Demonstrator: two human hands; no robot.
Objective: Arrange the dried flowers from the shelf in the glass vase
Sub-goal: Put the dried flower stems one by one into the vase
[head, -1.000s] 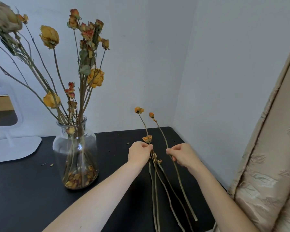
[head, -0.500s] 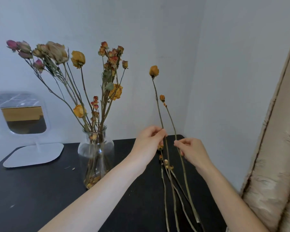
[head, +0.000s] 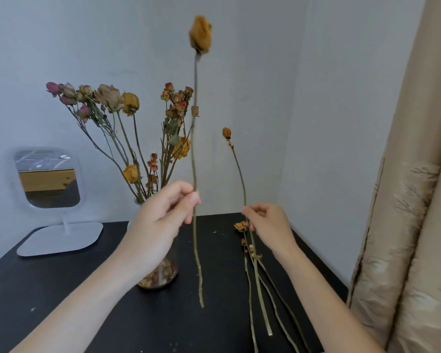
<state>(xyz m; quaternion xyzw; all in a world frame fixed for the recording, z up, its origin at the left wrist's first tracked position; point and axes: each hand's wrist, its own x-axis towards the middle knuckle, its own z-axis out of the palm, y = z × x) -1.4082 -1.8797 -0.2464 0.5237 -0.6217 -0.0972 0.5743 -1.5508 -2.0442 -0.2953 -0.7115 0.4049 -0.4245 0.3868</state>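
Observation:
My left hand [head: 161, 215] pinches the stem of a tall dried yellow rose [head: 200, 34] and holds it upright, its cut end hanging just above the black shelf. My right hand [head: 267, 222] pinches a shorter stem with a small orange bud [head: 226, 133], tilted up from the shelf. The glass vase [head: 161, 273] stands behind my left hand, partly hidden, and holds a bunch of dried flowers [head: 127, 110] with loose petals at its bottom. Several more dried stems [head: 267, 296] lie on the shelf under my right forearm.
A white table mirror [head: 49, 179] on a flat base stands at the back left of the black shelf [head: 61, 289]. A beige patterned curtain [head: 405, 212] hangs along the right edge. Grey walls meet in a corner behind the shelf.
My left hand has lifted the tall yellow rose clear of the other stems and up. The right hand's stem rose slightly. The camera tilted up, showing more wall and mirror.

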